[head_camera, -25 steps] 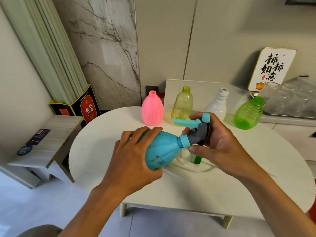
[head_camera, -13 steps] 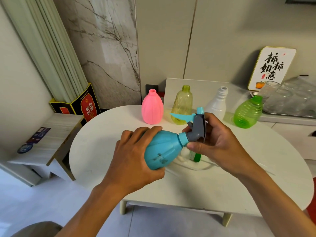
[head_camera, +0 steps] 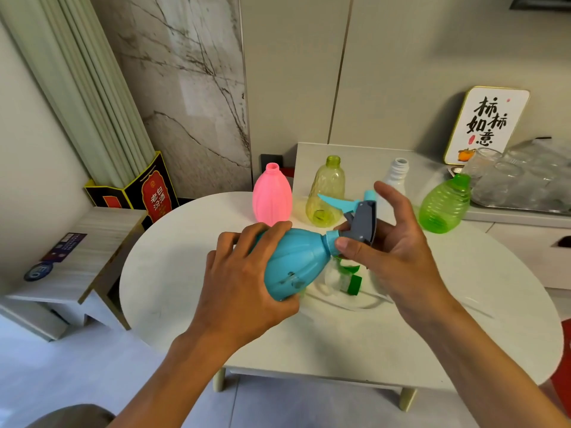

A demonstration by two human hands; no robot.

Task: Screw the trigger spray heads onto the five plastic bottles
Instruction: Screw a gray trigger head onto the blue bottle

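Note:
My left hand grips the body of a blue bottle, held tilted above the round white table with its neck pointing right. A grey spray head with a blue trigger sits on that neck. My right hand pinches the head's collar between thumb and forefinger, the other fingers spread upward. At the back of the table stand a pink bottle, a yellow bottle, a white bottle and a green bottle, all uncapped. Loose white and green spray heads lie under my hands, partly hidden.
A low wooden side table stands at the left, with a black and red box behind it. On the counter at the right are a framed sign and a tray of glass cups.
My right hand has turned the spray head on the blue bottle's neck, and its outer fingers have opened out from the head. The left hand kept its hold on the bottle.

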